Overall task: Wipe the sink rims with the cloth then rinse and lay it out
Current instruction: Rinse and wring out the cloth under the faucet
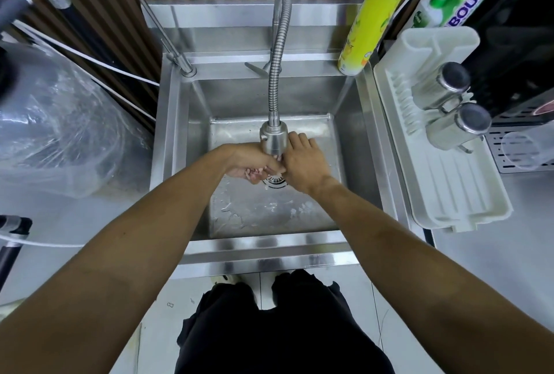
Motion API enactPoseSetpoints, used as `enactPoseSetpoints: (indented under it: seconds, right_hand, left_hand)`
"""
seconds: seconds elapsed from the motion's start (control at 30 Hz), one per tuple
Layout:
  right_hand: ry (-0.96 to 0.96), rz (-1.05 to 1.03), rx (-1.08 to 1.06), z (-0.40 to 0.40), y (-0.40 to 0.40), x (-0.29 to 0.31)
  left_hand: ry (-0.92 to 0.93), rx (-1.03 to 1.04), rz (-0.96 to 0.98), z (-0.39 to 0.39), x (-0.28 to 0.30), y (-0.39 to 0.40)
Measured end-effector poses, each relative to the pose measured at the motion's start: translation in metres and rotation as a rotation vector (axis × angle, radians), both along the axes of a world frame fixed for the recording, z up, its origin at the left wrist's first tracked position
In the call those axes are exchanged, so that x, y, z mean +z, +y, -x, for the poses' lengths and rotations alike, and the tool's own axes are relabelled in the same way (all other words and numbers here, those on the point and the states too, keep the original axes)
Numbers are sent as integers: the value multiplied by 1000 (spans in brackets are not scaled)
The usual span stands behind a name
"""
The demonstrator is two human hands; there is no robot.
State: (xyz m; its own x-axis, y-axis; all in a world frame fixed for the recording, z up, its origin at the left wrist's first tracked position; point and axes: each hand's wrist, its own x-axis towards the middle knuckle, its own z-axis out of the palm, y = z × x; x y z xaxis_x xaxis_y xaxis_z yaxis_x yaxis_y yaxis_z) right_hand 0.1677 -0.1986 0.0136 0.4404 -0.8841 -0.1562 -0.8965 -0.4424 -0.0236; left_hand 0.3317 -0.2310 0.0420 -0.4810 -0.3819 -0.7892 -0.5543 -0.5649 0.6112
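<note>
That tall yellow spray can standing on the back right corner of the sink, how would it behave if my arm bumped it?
The yellow spray can would probably tip: it is tall, narrow and upright on the sink rim. Being round, it would likely roll afterwards, perhaps into the basin. Its weight cannot be judged.

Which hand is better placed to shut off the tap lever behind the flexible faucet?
Right hand, probably: it lies open beside the steel spray head, while the left hand holds something pinkish.

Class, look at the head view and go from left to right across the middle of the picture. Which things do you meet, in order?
Clear plastic bag → thin gooseneck tap → flexible faucet → yellow spray can → white dish rack → two steel cups.
</note>
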Motion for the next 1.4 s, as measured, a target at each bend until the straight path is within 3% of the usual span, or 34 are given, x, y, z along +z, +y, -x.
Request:
enactPoseSetpoints:
  seconds: [0.07,0.13,0.2,0.27,0.4,0.47,0.53,0.63,0.73,0.8,0.87,1.03,1.13,1.23,1.3,1.4]
  right_hand:
    - [12,-36,14,-3,-6,3]
    - [31,-154,-11,-5,-12,10]
    - [-16,-374,-104,-8,-21,16]
    - [-128,-678,-197,-10,-31,20]
    - [-348,-1254,-397,1,-34,26]
    - [-450,-1379,-436,8,-29,24]
    - [-480,-1170,-445,10,-27,14]
    - [-422,-514,-332,8,-14,-5]
    - [-238,75,-142,8,11,-18]
    - [-125,234,-57,6,24,-24]
    - [-57,219,18,4,26,-33]
    - [-101,5,16,-3,1,-12]
    - [55,-84,104,-5,-6,3]
    - [85,-158,2,-9,-10,9]
    - [12,-193,-88,-11,-13,10]
    - [-265,-334,-330,-6,-25,6]
  left_hand:
    - [-158,-182,123,0,3,-1]
    - [-391,-458,441,2,2,2]
    - [-536,-523,742,5,-4,7]
    - [-598,-441,878,4,-4,17]
    - [-596,-612,1273,0,-12,31]
    - [-550,-636,1343,-1,-15,33]
    - [-586,-544,1195,-3,-17,30]
    - [-502,-223,698,-5,-26,16]
    - [-358,0,342,-9,-28,6]
    - [-289,-3,175,-9,-28,5]
    - [-199,-85,74,-5,-26,5]
    - [-93,-168,-61,2,-23,7]
    - [-156,-258,20,3,-28,8]
    - [-211,-227,198,8,-27,6]
    - [-216,-222,286,5,-24,0]
    - [-84,-123,70,-18,-17,-20]
